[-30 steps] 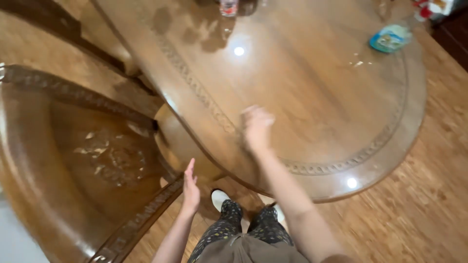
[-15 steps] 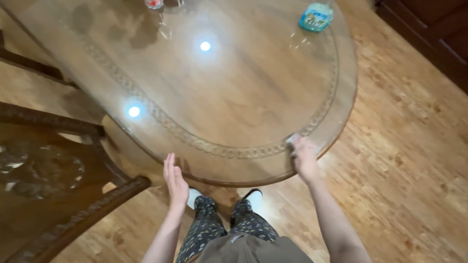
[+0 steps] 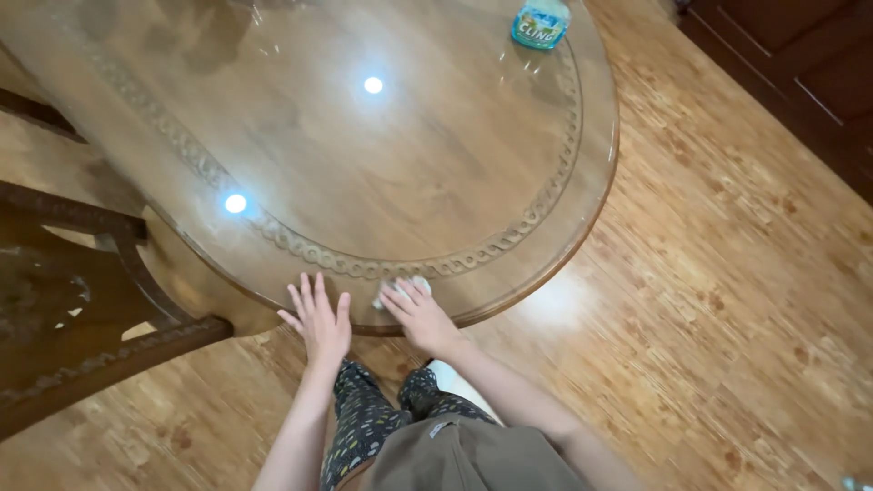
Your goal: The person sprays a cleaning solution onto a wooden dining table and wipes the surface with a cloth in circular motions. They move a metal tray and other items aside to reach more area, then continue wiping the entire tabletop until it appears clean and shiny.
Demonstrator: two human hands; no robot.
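- While only the head view is available, it covers everything: the right hand (image 3: 420, 318) is pressed down on a small white crumpled cloth (image 3: 400, 289), fingers flat over it, pinning rather than clenching.
- Cloth sits at the near rim of the oval glossy wooden table with carved rope-pattern border (image 3: 509, 164), just inside the edge, mostly hidden under the fingers; only its far end shows.
- Left hand (image 3: 318, 320) is released, fingers spread, empty, palm at the table edge just beside the right hand; can't tell if it touches the rim or hovers.
- Handling, my judgement: cloth is light, soft, no stiffness, will bunch and slide easily on that slick polished top. Best held by palm pressure from above, or pinched at the exposed far end.
- Table top itself looks hard and slippery, with ceiling lights glaring off it.
- Far edge of the table: a teal round-bodied plastic bottle (image 3: 540, 22), well apart from both hands.
- Left side: dark carved wooden chair (image 3: 82, 309), near the table, apart from the hands.
- Light wood-plank floor (image 3: 727, 300) all round; patterned trouser legs below the hands.
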